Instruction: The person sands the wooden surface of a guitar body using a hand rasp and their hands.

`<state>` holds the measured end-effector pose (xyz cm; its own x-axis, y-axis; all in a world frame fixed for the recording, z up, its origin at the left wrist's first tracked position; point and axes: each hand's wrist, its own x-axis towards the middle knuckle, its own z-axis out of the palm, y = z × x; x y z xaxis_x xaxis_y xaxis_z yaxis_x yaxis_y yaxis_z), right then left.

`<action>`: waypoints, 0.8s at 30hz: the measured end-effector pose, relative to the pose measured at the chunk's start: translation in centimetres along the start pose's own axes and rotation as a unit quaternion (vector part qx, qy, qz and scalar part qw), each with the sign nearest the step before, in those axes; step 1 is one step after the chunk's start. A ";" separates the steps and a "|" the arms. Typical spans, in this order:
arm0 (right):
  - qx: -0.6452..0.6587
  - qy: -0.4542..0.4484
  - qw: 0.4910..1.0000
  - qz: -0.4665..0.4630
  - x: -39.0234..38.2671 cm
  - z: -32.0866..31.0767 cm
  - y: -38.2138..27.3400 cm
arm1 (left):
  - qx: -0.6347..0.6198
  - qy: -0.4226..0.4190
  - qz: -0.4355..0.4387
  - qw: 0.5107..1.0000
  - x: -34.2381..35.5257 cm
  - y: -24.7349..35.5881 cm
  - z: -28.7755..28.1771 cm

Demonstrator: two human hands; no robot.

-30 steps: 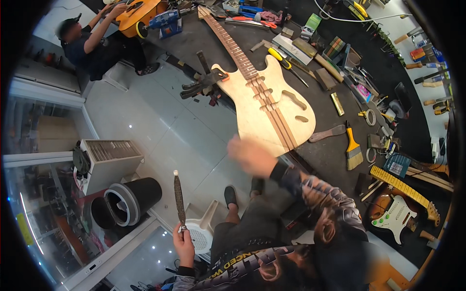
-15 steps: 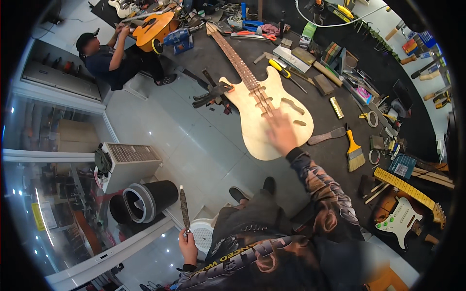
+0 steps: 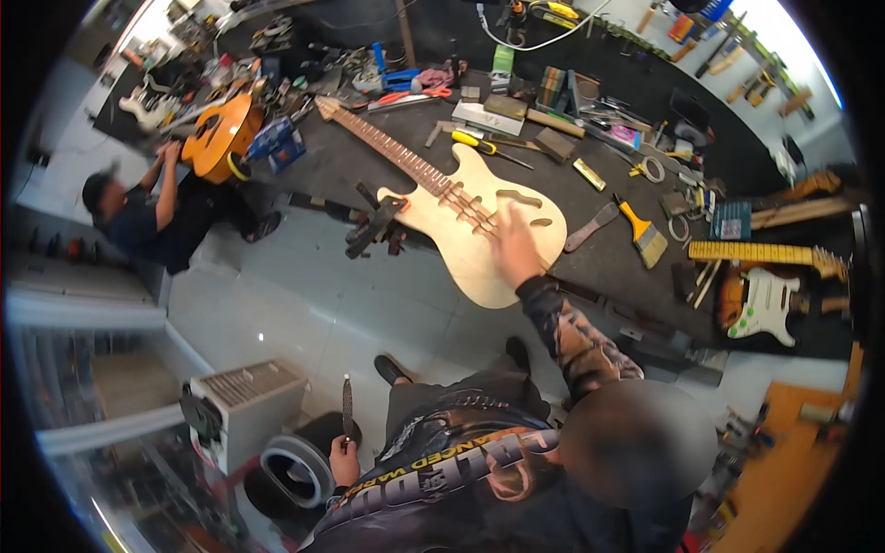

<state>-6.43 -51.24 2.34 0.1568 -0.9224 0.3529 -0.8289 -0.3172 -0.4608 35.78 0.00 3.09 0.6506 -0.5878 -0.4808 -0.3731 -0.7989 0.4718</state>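
A: Where are the hands?

B: The right hand [image 3: 519, 247] is palm-down over the pale guitar body [image 3: 461, 267], near its cut-out cavities. Its fingers look a little apart, clamped on nothing; blur hides how firmly it touches. The left hand [image 3: 344, 461], out over the floor, is closed round the lower end of a dark file-like tool [image 3: 348, 408], tip upward.

A: What has just changed?

B: A second ago the right hand was at the body's lower edge; now it lies further in, across the wood. I'd judge it is brushing or feeling the surface, with the tool kept off the wood meanwhile.

A: And the guitar body itself?

B: It lies partly on the dark tabletop [image 3: 332, 168] and partly beyond its edge, with a black clamp [image 3: 373, 223] at its upper horn. A wide brush [image 3: 643, 232] and a scraper-like tool [image 3: 592, 227] lie to its right.

A: Any containers?

B: A black bin with a grey rim [image 3: 323, 458] stands near the left hand in this view. Its inside is too dark to tell what it holds.
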 end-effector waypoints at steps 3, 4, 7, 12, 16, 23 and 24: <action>-0.123 0.069 0.977 0.157 0.7 3.0 0.6 | 0.050 -0.055 0.069 0.995 9.1 -0.4 -5.1; -0.136 0.079 0.972 0.177 -1.1 4.0 0.0 | 0.093 -0.066 0.102 0.988 12.3 0.5 -7.1; -0.157 0.024 0.967 0.199 -9.9 6.2 -6.5 | 0.168 -0.098 0.164 0.967 20.0 2.5 -13.8; -0.229 -0.151 0.483 0.831 -29.0 5.4 -6.3 | 0.227 -0.213 0.166 0.936 34.7 6.9 -20.9; -0.185 -0.109 0.614 0.760 -33.9 3.1 -12.0 | 0.295 -0.235 0.230 0.897 43.0 11.8 -22.6; -0.261 0.169 0.730 0.608 -13.6 9.9 -12.1 | 0.315 -0.273 0.248 0.874 51.3 23.1 -21.3; -0.160 0.212 0.776 0.572 -7.1 9.1 -13.7 | 0.271 -0.288 0.284 0.874 53.2 23.6 -21.8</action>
<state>8.67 -42.38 -1.23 -0.9142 -0.3843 0.1285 -0.3975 0.7890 -0.4685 76.01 -47.34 4.70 -0.1240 -0.7514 -0.6481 -0.8872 -0.2087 0.4116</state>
